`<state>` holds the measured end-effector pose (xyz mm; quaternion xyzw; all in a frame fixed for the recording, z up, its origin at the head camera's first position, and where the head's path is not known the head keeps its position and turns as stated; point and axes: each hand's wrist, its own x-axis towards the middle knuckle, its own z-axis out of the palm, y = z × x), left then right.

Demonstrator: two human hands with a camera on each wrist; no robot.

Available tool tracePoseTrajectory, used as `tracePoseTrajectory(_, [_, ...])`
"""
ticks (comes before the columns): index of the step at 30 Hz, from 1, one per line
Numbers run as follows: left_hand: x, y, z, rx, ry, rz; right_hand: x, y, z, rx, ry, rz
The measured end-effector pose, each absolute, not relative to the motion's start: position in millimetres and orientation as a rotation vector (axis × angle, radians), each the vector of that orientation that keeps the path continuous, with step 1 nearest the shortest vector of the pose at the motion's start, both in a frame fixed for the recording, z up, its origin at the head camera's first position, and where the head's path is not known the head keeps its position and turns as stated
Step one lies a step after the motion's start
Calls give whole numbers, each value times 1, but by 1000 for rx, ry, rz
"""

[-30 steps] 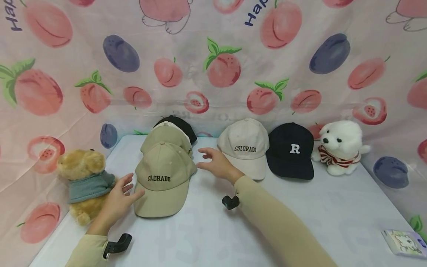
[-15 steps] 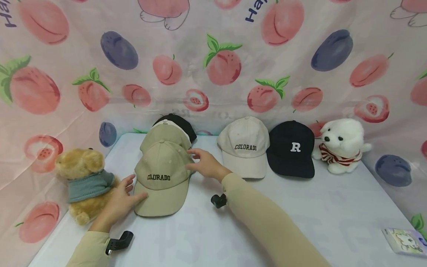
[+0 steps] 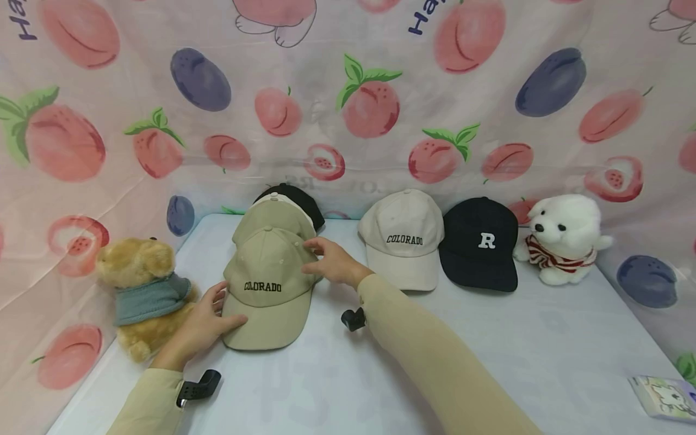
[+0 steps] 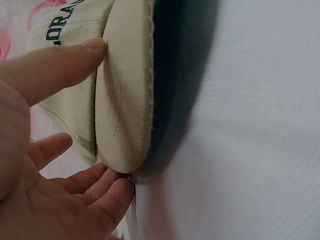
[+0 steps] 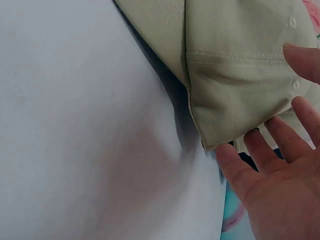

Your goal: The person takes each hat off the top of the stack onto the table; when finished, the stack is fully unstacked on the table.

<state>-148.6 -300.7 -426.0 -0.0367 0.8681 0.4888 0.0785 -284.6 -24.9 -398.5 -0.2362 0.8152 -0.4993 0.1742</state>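
Observation:
A khaki baseball cap [image 3: 266, 257] lettered COLORADO sits at the front of an overlapping row of caps, its brim toward me. My left hand [image 3: 201, 320] is at its left side. In the left wrist view, the left thumb [image 4: 65, 67] lies straight across the brim and the other fingertips touch the brim's edge. At the cap's right side is my right hand [image 3: 337, 264], fingers loosely extended. The right wrist view shows its fingertips at the crown's lower edge, with the thumb [image 5: 304, 62] over the crown; whether that thumb touches is unclear.
Behind it overlap another khaki cap [image 3: 272, 214] and a black cap [image 3: 299, 199]. A cream cap [image 3: 403, 220] and a black R cap [image 3: 478, 248] stand to the right, beside a white plush dog [image 3: 565, 232]. A brown plush toy [image 3: 141, 302] sits left; a small packet [image 3: 663, 397] lies right.
My right hand has moved left to the front cap's side. The left hand has shifted slightly right, its thumb coming over the brim. The caps keep their places.

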Motion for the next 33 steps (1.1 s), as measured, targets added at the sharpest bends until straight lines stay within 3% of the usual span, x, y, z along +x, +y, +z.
tracePoseTrajectory(16, [-147,-298,-427,-117,2618,1455,-283,-29,-394,-777,2249,-1536])
tracePoseTrajectory(33, [-141,-292,-427,-98,2652,1496,-269,-35,-363,-959,2220,-1545])
